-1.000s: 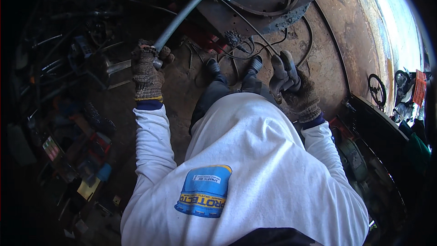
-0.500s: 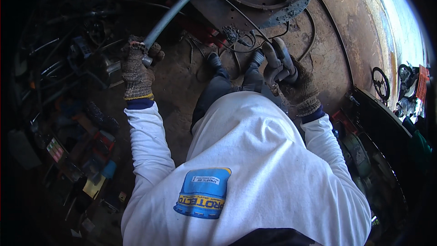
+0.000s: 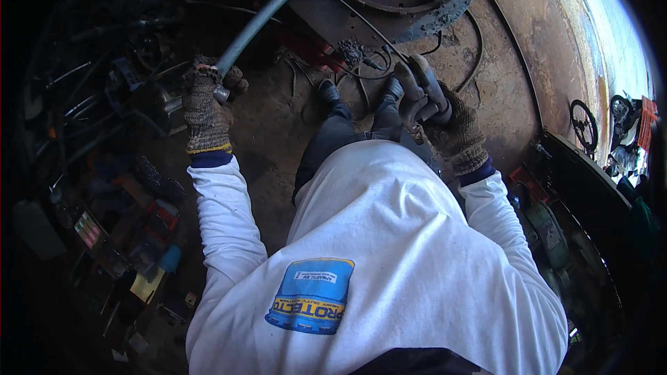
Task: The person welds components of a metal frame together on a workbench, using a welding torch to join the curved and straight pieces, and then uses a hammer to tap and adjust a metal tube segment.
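My left hand point(image 3: 210, 107), in a brown knitted work glove, is closed round the near end of a grey metal pipe point(image 3: 257, 30). The pipe slants up and right to the dark metal plate point(image 3: 368, 10), where its far end rests or hovers; I cannot tell which. My right hand point(image 3: 458, 128), gloved alike, is closed on a thick grey metal tool with curved, tube-like arms point(image 3: 420, 94); its kind is unclear. A thin dark rod point(image 3: 361, 17) runs from those arms toward the pipe's far end. The fingers of my right hand are partly hidden behind the tool.
Cables point(image 3: 476, 48) loop over the brown floor near my feet. A red object point(image 3: 302, 52) sits under the plate. Metal scraps and tools point(image 3: 80, 104) crowd the left, with a blue container point(image 3: 169, 258) below. A dark long-edged object point(image 3: 580, 173) and a wheel point(image 3: 582, 125) stand at right.
The grey tool and my right hand have shifted slightly left and turned a little. The pipe and my left hand have moved slightly left; both grips look the same.
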Demonstrator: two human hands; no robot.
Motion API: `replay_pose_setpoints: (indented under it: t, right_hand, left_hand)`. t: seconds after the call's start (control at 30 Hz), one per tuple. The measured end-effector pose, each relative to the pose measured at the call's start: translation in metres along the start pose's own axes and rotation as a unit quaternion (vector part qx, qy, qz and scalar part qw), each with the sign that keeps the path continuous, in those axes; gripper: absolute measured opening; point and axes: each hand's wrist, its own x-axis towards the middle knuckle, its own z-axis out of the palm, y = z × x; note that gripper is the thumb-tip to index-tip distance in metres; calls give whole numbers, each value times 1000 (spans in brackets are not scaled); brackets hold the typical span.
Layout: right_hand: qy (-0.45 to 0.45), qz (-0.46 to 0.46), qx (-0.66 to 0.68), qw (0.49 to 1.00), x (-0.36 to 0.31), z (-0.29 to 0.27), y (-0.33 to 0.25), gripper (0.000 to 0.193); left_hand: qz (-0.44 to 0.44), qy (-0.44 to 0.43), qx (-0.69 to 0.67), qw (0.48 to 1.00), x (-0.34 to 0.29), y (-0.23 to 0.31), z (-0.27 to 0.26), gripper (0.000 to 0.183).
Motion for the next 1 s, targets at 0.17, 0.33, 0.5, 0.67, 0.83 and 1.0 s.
replay_pose_setpoints:
  t: [0.17, 0.33, 0.5, 0.67, 0.83, 1.0]
  right_hand:
    - [-5, -9, -34, 999, 4, -1, -4, 70]
    - [-10, 13, -37, 999, 8, 0, -5, 71]
    - [2, -1, -26, 1000, 9, 1, -6, 68]
    - [-2, 2, -42, 999, 10, -1, -11, 67]
    - [0, 6, -31, 1000, 10, 3, 3, 68]
    - [-6, 4, -34, 999, 12, 1, -2, 71]
  left_hand:
    - [-3, -29, -5, 1000, 7, -4, -12, 24]
    - [0, -3, 4, 1000, 2, -2, -4, 25]
    - [1, 1, 18, 1000, 0, 1, -2, 25]
    - [13, 19, 36, 999, 0, 0, -1, 27]
    - [32, -11, 25, 999, 0, 0, -3, 29]
    - [30, 1, 38, 999, 3, 0, -5, 26]
